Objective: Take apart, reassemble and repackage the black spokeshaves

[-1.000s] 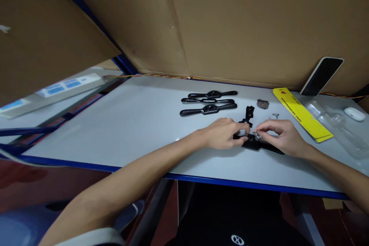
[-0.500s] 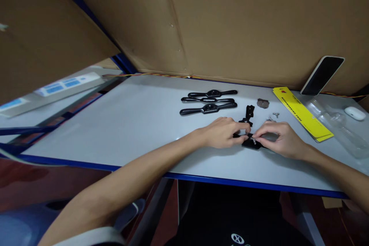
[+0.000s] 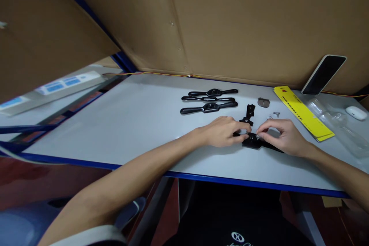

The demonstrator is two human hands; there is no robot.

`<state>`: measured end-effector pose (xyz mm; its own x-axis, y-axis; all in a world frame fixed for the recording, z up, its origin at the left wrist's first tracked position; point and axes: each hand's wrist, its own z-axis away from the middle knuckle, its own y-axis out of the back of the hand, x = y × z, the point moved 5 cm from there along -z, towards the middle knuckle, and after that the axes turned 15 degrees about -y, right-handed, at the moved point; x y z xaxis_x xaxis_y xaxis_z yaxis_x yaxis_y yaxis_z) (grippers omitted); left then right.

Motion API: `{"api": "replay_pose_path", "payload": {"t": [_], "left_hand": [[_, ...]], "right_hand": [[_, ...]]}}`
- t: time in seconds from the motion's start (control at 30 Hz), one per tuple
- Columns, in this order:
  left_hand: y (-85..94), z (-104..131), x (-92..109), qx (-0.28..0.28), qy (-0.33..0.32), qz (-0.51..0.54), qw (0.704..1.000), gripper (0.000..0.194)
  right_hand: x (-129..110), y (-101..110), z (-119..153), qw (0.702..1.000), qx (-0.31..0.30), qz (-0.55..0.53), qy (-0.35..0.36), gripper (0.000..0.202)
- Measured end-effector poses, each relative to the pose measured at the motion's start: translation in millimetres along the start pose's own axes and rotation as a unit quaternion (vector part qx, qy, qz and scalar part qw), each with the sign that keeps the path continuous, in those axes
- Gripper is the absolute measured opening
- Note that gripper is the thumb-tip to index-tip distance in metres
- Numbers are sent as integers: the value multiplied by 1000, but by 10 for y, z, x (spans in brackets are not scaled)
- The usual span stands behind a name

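A black spokeshave body (image 3: 251, 142) lies on the table near its front edge. My left hand (image 3: 224, 131) is closed on its left handle, thumb and index finger pinching beside the middle part. With thumb and fingertips, my right hand (image 3: 284, 136) pinches a small silver screw (image 3: 257, 137) at the middle part, right of a round hole. The right handle runs out beneath that hand. Just behind my left fingers lie black cap plates (image 3: 250, 110). Silver thumbscrews (image 3: 276, 114) rest behind my right hand, partly hidden by it. Grey blades (image 3: 263, 102) lie farther back.
Three black spokeshaves (image 3: 208, 107) lie in a row behind my left hand. At the right are a yellow card (image 3: 304, 113), clear plastic packaging (image 3: 350, 138), a white rounded case (image 3: 356, 113) and a leaning phone (image 3: 323, 75). A cardboard wall (image 3: 230, 27) closes off the back.
My right fingertips have shifted slightly right along the spokeshave body with the small screw, uncovering a hole in the middle part. My left hand keeps its hold.
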<state>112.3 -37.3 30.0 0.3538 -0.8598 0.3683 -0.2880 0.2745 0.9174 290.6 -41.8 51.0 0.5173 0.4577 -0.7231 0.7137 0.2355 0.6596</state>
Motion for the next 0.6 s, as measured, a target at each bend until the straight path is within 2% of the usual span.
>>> {"api": "replay_pose_path", "payload": {"t": [0.2,0.43,0.6], "left_hand": [[-8,2,-4,4,-2,-3,1000,35],[1,-5,16,1,-9,-2,1000,37],[-20,-5,-13,-4,15,-7,1000,37]], "right_hand": [[12,-5,-14,1000,-1,-6,-12,10],[111,-23,-37,997,-10,-41,-67,10],[154,-34,-49,992,-19,-83,-97,11]]}}
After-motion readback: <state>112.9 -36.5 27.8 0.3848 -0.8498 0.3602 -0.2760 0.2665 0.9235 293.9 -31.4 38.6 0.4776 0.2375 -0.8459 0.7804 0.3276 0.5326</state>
